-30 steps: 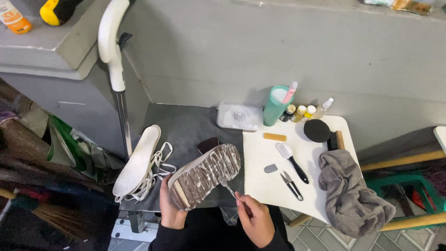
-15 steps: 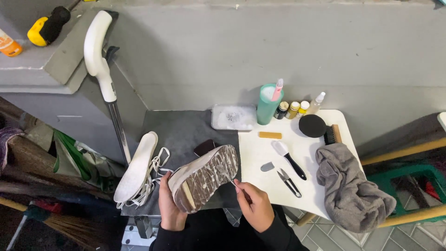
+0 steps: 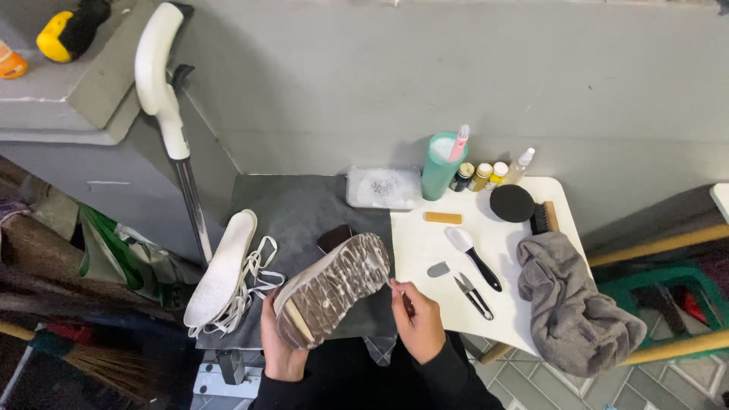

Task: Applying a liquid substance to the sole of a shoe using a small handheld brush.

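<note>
Grey wall (image 3: 456, 76) fills the upper frame; grey ledge (image 3: 68, 99) at upper left carries a yellow-and-black object (image 3: 72, 30). White-handled pole (image 3: 171, 121) leans at left. Bench (image 3: 501, 304) at centre right, white top; dark grey mat (image 3: 296, 212) on its left half. Grey cloth (image 3: 577, 304) heaped at lower right of the bench. Shoe (image 3: 330, 300), sole up, sits at lower centre: left hand (image 3: 281, 349) grips its heel end, fingers wrapped around; right hand (image 3: 416, 323) at the toe, fingers pinching a thin tool, too small to identify. White insole (image 3: 220, 266) and laces (image 3: 254, 285) lie left. Teal cylindrical container (image 3: 440, 167) and clear rectangular tub (image 3: 383, 186) stand at bench rear; three small bottles (image 3: 480, 176) and a black round tin (image 3: 511, 203) just right.
</note>
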